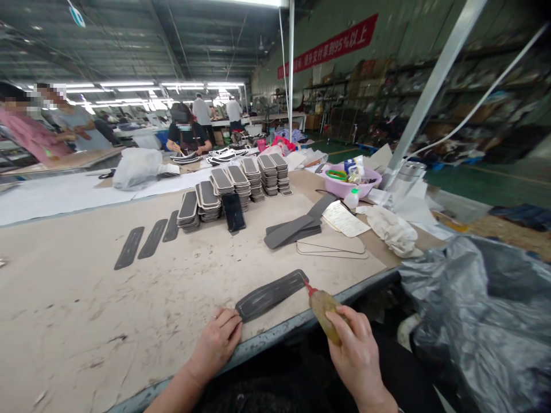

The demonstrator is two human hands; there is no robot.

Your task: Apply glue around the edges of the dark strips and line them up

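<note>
My right hand [355,347] is wrapped round a yellowish squeeze bottle [326,312], which looks like a glue bottle. Its red nozzle points at the right end of a dark grey strip with rounded ends [271,295], tip at the strip's edge. Pale wet-looking lines run along the strip's surface. At the strip's left end my left hand [219,338] is closed, with its fingertips pressed on the corner; the thumb is mostly hidden. Three similar dark strips [129,248] lie farther off to the left on the table.
Stacks of light-edged grey pieces [209,201] stand at the back, a black phone [233,212] leaning on them. Right of them lie loose grey strips [293,229], a paper sheet [345,219] and a purple basin [344,186]. Grey plastic sheeting [477,310] hangs right. Co-workers work beyond.
</note>
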